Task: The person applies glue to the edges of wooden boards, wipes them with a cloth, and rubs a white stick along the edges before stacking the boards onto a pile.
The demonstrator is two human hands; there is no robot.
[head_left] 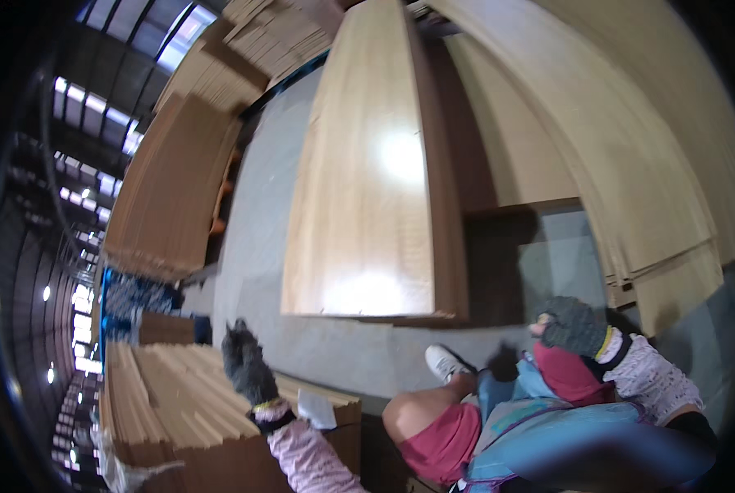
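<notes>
My left hand (249,366), in a dark grey knit glove with a pink patterned sleeve behind it, reaches out over a stack of wooden strips or panels (179,394) at the lower left. Its fingers look stretched out, and no object shows in them. On the other side, my right hand (577,326) hovers over the floor beside my leg, gloved the same way with bare fingertips showing. Those fingers look curled in, with nothing visible inside. Between and beyond the hands lies a tall stack of long, glossy light-wood panels (363,197); neither hand touches it.
Long pale boards (630,156) lean or lie along the right. Piled brown cardboard (170,181) stands on a pallet at the left, with more cardboard (281,33) at the back. Grey floor (257,214) runs between the stacks. My shoe (445,363) is near the panels' front end.
</notes>
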